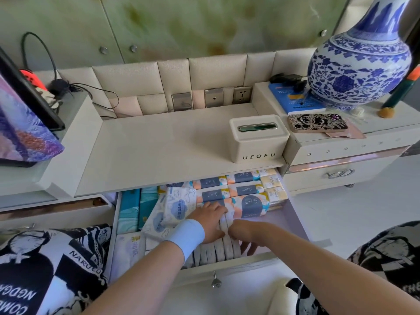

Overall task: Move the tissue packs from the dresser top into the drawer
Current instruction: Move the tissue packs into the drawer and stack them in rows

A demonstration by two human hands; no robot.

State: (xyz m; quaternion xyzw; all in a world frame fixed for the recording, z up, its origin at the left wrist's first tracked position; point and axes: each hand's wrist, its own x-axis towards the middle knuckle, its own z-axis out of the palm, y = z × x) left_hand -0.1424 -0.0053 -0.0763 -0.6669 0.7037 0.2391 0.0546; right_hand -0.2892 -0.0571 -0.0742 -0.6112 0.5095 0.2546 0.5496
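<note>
- The white tissue packs (218, 251) stand on edge in a row at the front of the open drawer (293, 212). It is best to squeeze the row from both sides so the packs sit upright and snug.
- The right hand (243, 235) reaches in from the right, thumb on top and fingers curled round the row's end packs.
- The left hand (210, 223) (pale wristband) lies on the row, fingers fairly straight, pressing down.
- Behind the hands, patterned packs (236, 189) fill the drawer.
- The dresser top (159, 144) carries a UEOFU tissue box (259, 139). Every pack in view is in the drawer.

Open drawer (295, 219), rows of tissue packs (247, 205), left grip (210, 223) pressing them, right grip (242, 235) seemingly pinching some upright ones
</note>
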